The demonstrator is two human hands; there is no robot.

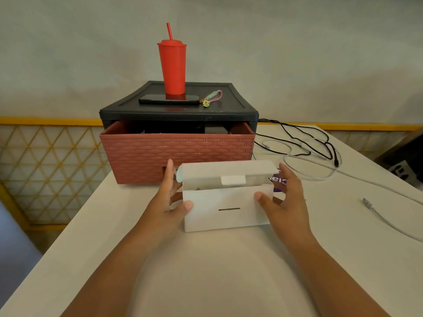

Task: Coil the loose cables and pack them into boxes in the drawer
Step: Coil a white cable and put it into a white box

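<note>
**Between your hands, a white box [217, 221] is standing with its lid up**

You are clamping the carton from both ends. Your left hand [170, 197] is pinching the left end, thumb pressing on the front face and fingers reaching along the side. Your right hand [286, 197] is pinching the right end, thumb lying on the upper front corner and fingers going behind. The box is plain white card; its lid flap [229, 170] is tilting back with a small tab [233, 180] hanging from its edge, and a thin slot [229, 209] is showing in the front face. It is resting on the pale table [206, 282], just in front of the brick-patterned drawer [178, 154], which is sticking partly out of the black cabinet [178, 113]. Well to your right, a black cable [306, 143] and a white cable [320, 177] are lying loose and tangled on the table.
</note>
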